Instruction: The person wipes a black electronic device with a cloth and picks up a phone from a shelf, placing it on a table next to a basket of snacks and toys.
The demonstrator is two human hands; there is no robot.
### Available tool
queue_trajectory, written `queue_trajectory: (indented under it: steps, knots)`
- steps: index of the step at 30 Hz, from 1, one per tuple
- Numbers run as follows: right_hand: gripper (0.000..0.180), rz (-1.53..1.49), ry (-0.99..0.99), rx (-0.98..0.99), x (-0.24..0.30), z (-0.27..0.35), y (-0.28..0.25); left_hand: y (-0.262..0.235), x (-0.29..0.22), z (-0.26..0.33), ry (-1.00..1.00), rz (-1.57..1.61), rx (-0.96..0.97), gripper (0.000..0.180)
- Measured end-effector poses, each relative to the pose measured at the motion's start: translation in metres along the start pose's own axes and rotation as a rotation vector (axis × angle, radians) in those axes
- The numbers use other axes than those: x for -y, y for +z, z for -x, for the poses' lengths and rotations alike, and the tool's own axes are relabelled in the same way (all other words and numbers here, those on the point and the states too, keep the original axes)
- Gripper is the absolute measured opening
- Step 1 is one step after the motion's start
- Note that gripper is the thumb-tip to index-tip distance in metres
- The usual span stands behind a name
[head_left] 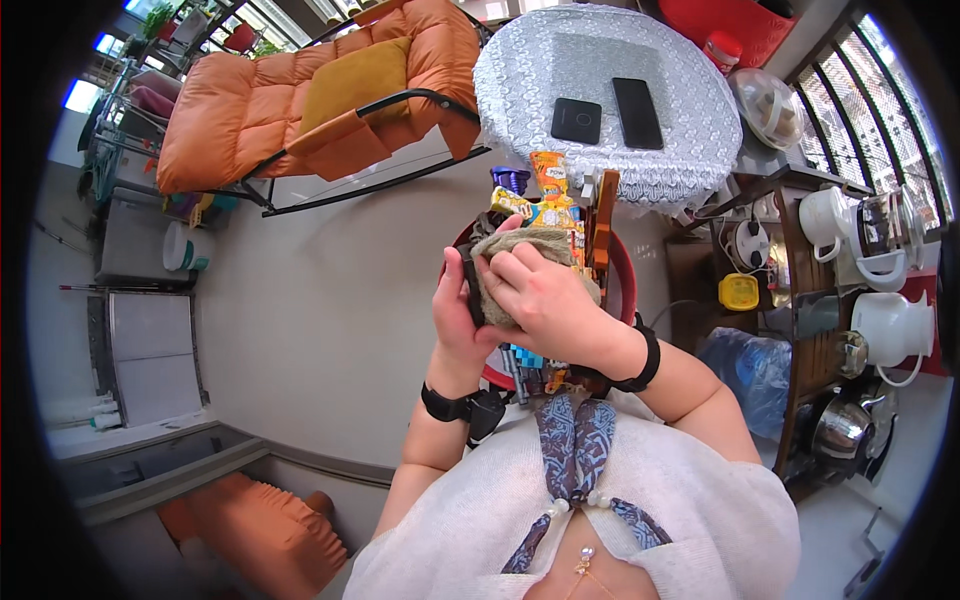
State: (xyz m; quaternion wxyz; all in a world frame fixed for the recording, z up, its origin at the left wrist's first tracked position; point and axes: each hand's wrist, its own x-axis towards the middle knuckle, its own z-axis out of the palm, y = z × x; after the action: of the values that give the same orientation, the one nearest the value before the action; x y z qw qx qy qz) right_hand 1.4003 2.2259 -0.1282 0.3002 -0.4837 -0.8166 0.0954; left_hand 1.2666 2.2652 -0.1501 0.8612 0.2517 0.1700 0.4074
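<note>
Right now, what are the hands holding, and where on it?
A greenish-tan cloth: the right hand presses bent fingers into its upper face; the left hand cups its left side.

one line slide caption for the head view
Left hand and right hand on a brownish cloth above a red-rimmed container of colourful items.

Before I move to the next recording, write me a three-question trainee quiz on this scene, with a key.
1. True or false: the right hand is touching the olive-brown cloth.
2. On the lace-covered table, what lies to the left of the black phone?
3. What colour is the cushion on the orange chair?

Key: 1. True. 2. A square black device. 3. Mustard yellow.
</note>
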Motion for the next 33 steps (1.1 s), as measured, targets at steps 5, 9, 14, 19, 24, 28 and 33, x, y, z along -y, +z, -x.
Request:
queue_trajectory:
  steps: [5,9,14,19,24,28,33]
  knots:
    - [0.05,0.155,-0.202,-0.103,0.001,0.008,0.012,-0.003,-0.002,0.0,-0.113,0.096,0.014,0.084]
    - [0.025,0.111,-0.14,-0.204,0.012,0.018,0.015,-0.001,0.001,-0.002,-0.153,0.134,-0.038,0.084]
    - [0.031,-0.149,-0.096,-0.287,0.007,0.021,0.011,-0.004,-0.002,-0.005,-0.128,0.126,-0.034,0.084]
    - [0.046,-0.481,0.217,-0.559,0.006,0.009,-0.002,0.001,-0.002,-0.006,-0.09,0.193,0.016,0.078]
    - [0.082,-0.092,0.086,-0.247,0.009,-0.002,0.006,-0.001,0.0,-0.002,0.027,0.106,-0.062,0.075]
    - [0.069,-0.011,0.055,-0.147,0.005,0.007,0.01,-0.013,0.004,-0.001,-0.055,0.071,-0.04,0.075]
    - [0.051,-0.027,0.074,-0.156,0.016,0.021,0.015,-0.017,0.003,-0.003,-0.212,0.196,-0.117,0.076]
